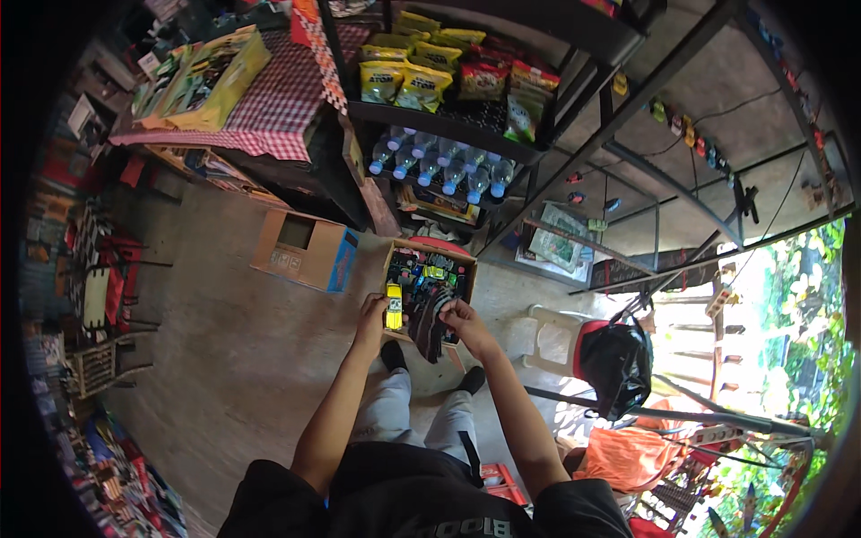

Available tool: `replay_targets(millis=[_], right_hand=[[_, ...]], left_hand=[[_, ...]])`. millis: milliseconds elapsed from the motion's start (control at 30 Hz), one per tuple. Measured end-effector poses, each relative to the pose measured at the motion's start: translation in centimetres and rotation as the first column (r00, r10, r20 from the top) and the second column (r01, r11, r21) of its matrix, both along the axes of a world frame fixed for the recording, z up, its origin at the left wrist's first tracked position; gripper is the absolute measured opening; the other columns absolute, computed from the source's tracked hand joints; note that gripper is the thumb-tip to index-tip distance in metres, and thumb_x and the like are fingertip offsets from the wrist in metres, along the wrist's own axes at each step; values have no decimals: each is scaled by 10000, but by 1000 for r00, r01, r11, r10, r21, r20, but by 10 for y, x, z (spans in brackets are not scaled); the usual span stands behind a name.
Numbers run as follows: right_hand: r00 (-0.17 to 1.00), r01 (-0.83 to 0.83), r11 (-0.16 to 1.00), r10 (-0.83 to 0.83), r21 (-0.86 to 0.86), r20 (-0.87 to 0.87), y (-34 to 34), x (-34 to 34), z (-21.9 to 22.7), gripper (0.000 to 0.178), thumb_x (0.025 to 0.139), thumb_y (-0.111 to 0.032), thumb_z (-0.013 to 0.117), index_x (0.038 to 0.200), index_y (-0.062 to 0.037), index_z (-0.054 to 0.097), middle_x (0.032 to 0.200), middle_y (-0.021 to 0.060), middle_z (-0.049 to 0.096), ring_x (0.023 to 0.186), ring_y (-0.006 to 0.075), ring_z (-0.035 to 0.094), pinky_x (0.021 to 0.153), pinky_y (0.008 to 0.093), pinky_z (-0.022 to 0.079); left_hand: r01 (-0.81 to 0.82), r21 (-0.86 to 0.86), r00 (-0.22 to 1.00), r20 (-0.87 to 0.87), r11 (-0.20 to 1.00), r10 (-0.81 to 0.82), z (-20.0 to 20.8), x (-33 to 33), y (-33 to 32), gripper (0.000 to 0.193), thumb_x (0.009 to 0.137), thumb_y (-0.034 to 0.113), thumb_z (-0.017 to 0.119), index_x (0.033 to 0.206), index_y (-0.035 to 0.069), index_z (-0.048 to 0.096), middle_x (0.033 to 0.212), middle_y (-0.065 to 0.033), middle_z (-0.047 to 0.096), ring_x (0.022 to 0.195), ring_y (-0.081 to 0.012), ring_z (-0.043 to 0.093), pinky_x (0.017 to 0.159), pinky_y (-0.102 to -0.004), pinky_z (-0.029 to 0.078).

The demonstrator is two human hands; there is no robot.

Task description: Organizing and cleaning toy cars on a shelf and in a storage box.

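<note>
My left hand (372, 314) grips a yellow toy car (394, 306) with dark windows, held upright at the left rim of an open cardboard box (473, 278). Inside the box lie several small toy cars (434, 272) in mixed colours. Over the box's right side, my right hand (458, 316) pinches a dark striped cloth (430, 336), which hangs down in front of the box. The fingertips of my right hand are partly hidden by the cloth.
A brown cardboard carton (296, 252) stands on the floor to the left. Ahead, a black shelf holds snack bags (421, 87) and water bottles (456, 171). To the right are a white plastic chair (549, 339) and a black bag (619, 366).
</note>
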State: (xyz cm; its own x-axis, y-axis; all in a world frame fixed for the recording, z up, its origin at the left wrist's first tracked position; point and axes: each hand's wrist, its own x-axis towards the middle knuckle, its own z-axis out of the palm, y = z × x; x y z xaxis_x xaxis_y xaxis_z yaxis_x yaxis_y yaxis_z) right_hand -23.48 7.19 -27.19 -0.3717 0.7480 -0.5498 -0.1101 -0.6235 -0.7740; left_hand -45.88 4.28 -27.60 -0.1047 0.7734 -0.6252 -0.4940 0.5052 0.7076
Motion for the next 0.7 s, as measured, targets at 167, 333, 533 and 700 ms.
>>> replay_targets(millis=[167,333,533,700], right_hand=[[986,-42,963,-3,267,165,-15,19,116,92,878,-41,593,959,-64,556,852,-33,571,760,71,504,679,235,411],[847,-340,667,-89,663,524,-18,34,222,183,777,-39,633,949,-34,572,833,74,586,742,198,551,701,298,430],[719,-654,174,-160,736,676,-54,46,284,239,695,-66,632,927,-67,573,840,108,519,825,329,531,744,400,425],[707,-647,165,-235,744,667,-84,78,274,232,694,-82,644,908,-70,557,867,104,503,850,312,528,755,405,427]], left_hand=[[63,-3,997,-42,998,-64,40,22,-21,174,902,157,522,1041,53,524,907,-89,611,701,-214,657,617,-338,543],[93,-56,995,38,994,-91,62,65,-34,153,872,187,536,949,56,556,886,-80,596,765,-148,618,642,-295,527],[289,34,872,404,957,-277,158,107,-19,244,919,252,467,1037,85,601,882,-66,634,812,-203,650,634,-343,559],[372,122,855,340,920,-391,188,145,-5,299,947,338,450,1084,127,612,930,-14,665,803,-130,652,600,-308,534]])
